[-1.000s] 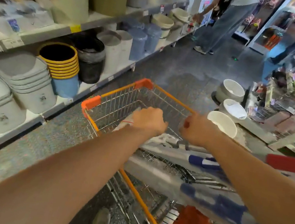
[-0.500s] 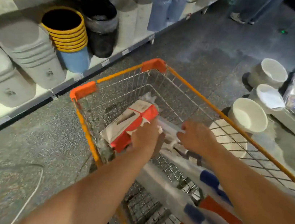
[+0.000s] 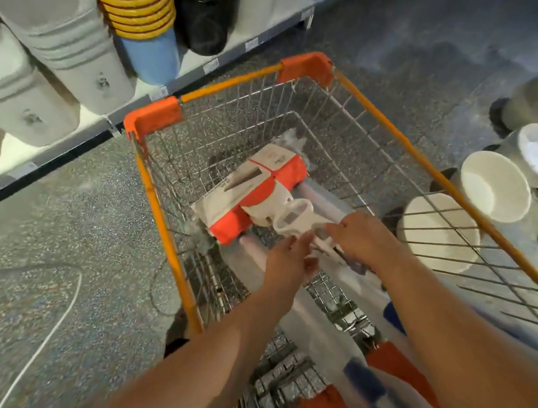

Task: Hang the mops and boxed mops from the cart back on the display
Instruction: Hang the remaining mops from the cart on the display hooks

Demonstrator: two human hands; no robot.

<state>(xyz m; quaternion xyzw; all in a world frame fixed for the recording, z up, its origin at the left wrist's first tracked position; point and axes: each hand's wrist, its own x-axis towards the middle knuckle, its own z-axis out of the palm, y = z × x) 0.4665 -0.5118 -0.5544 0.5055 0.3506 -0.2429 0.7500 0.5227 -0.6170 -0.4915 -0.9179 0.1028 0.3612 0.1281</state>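
Reaching into the orange-rimmed wire cart [image 3: 305, 68], the left hand [image 3: 289, 262] lies straight-fingered against the white plastic mop head [image 3: 293, 214] and the right hand [image 3: 364, 239] curls over it. I'd wrap both hands on properly, then lift straight up past the red-and-white cardboard mop box [image 3: 253, 184] and the rim. The speckled grey floor [image 3: 69, 210] on the left has swing room.

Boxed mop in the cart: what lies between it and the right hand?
A white plastic mop part, overlapping the boxed mop at its near end and reaching the right hand. The head view shows it.
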